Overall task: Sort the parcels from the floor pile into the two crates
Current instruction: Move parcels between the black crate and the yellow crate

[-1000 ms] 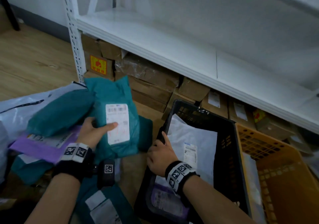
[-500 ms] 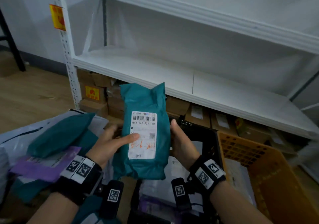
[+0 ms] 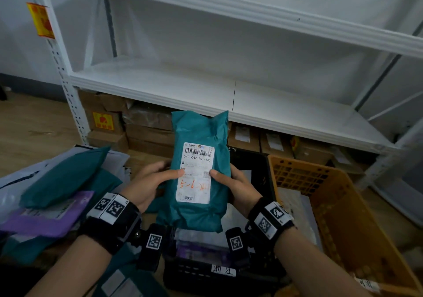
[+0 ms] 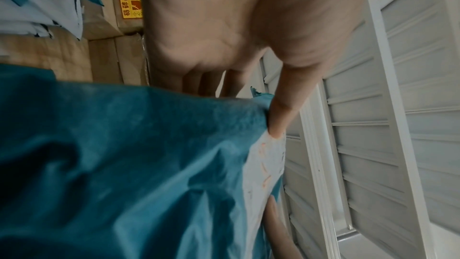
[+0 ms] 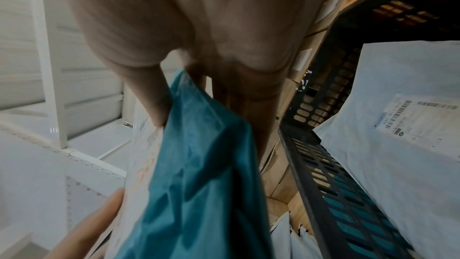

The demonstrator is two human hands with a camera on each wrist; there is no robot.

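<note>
Floor of a storeroom. Both hands hold a teal parcel [image 3: 200, 177] upright, label up: left hand [image 3: 146, 182] and right hand [image 3: 238, 186] pinch its edges. Beyond: black crate [image 3: 258, 170], orange crate [image 3: 343, 205], white shelf [image 3: 206, 90]. Step: reading label. Next: choose a crate, lower it in.
</note>
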